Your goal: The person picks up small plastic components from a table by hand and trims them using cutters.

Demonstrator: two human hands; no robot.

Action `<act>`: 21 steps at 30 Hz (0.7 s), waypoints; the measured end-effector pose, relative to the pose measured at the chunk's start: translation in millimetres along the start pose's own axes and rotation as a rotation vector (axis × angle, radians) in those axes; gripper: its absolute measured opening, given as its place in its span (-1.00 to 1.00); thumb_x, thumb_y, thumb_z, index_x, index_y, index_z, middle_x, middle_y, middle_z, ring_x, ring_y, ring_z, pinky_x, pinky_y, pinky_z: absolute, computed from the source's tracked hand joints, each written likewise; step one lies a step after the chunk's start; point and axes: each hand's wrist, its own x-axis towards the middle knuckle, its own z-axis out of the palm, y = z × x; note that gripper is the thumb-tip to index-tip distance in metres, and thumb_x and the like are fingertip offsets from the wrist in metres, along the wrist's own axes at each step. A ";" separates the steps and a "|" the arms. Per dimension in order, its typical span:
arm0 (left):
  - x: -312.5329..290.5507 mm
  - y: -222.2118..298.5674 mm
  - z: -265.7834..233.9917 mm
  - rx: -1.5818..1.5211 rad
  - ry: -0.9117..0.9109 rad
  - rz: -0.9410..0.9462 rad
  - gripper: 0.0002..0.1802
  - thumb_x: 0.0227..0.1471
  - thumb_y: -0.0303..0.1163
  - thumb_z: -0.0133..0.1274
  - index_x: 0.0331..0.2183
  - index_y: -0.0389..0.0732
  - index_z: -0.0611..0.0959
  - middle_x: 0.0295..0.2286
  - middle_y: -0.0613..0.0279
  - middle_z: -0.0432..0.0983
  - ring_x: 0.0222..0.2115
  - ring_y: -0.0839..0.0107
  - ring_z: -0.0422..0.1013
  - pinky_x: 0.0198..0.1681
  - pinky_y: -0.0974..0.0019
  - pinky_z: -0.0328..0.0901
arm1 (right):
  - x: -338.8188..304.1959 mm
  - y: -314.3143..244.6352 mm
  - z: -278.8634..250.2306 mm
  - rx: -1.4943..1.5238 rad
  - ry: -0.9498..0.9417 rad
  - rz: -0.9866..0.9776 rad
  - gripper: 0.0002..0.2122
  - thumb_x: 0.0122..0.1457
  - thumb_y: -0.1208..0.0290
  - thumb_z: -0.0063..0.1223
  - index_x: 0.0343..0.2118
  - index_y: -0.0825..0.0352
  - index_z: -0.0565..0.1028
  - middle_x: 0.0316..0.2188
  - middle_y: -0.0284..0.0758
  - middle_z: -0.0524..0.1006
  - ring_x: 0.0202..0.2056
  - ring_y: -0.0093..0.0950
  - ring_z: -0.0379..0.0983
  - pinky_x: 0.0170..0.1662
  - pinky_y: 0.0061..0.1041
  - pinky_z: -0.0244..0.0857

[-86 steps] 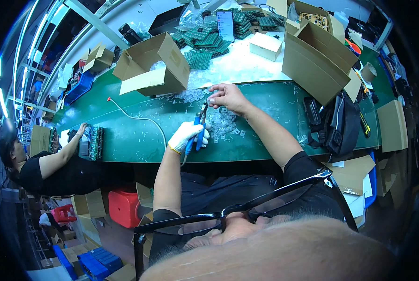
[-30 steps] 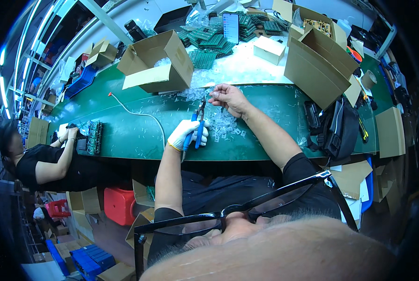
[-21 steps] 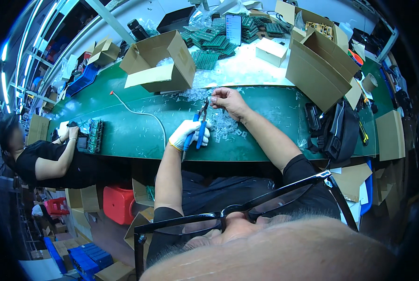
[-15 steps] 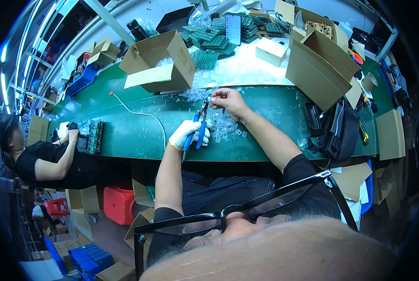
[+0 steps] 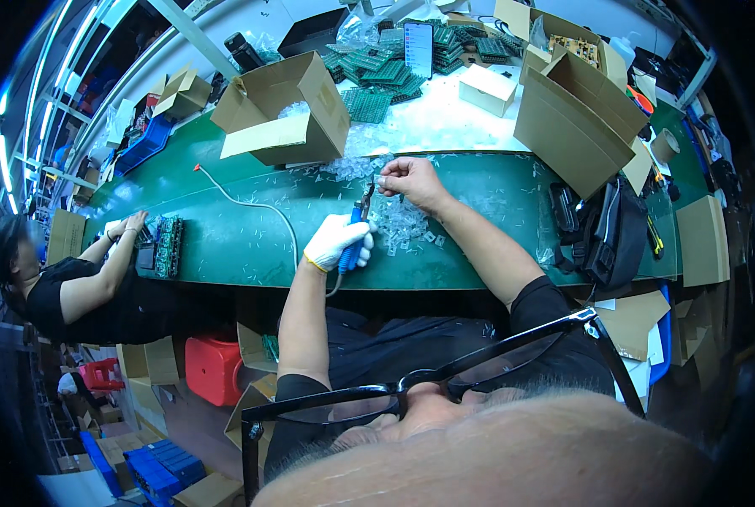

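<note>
so, bare right hand (image 5: pixel 416 182): fingertips pinched together, contents too small to tell
white-gloved left hand (image 5: pixel 335 240): wrapped round blue-handled metal pliers (image 5: pixel 357 215), tips near the right fingers
clear plastic pieces (image 5: pixel 399 225): heaped right of the gloved hand

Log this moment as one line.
left hand: gloved, gripping blue-handled pliers | right hand: bare, pinched beside plier tips, contents unclear | clear pieces: heaped on green bench

Left hand (image 5: pixel 337 242) white-gloved, mid-frame, fingers curled in a firm grip. Left forearm (image 5: pixel 303 325) bare, near upright from lower centre. Right hand (image 5: pixel 415 182) bare, higher, thumb and forefinger pinched; right forearm (image 5: pixel 491 245) slanting from centre right.
</note>
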 end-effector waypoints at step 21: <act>9.0 -18.3 -9.8 -0.263 0.011 0.111 -0.61 0.26 -0.22 0.20 -0.11 -0.39 0.65 -0.42 0.09 0.63 -0.50 0.29 0.60 -0.42 0.17 0.58 | 24.6 -10.5 -10.1 -1.181 0.105 -0.314 -0.70 0.22 0.43 0.17 0.02 0.21 0.65 -0.14 -0.07 0.60 -0.10 -0.06 0.58 0.01 -0.10 0.44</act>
